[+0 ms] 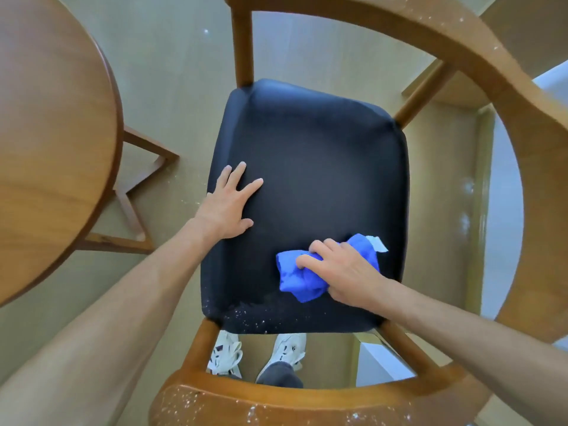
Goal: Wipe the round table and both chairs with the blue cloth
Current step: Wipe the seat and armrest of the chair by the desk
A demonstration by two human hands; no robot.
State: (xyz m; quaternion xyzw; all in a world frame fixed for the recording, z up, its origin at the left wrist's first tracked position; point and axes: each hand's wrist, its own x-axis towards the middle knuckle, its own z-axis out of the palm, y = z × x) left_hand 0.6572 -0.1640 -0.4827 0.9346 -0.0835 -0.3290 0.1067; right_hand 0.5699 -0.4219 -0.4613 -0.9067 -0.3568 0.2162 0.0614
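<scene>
Under the right hand [341,272], the blue cloth [302,278] sits bunched on the dark chair seat [322,167], fingers curled over it, likely to press it down for wiping. The left hand [229,206] lies flat with fingers spread just beside it, probably steadying the chair. White specks [252,315] lie near the right hand. The round surface [52,133], beyond the left hand, is cut off; a second chair is not visible.

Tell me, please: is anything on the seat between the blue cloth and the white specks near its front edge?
Nothing visible. The right hand holds the blue cloth on the black seat, and the specks lie just beside it on bare seat. The left hand rests flat farther away, out of that path.
</scene>
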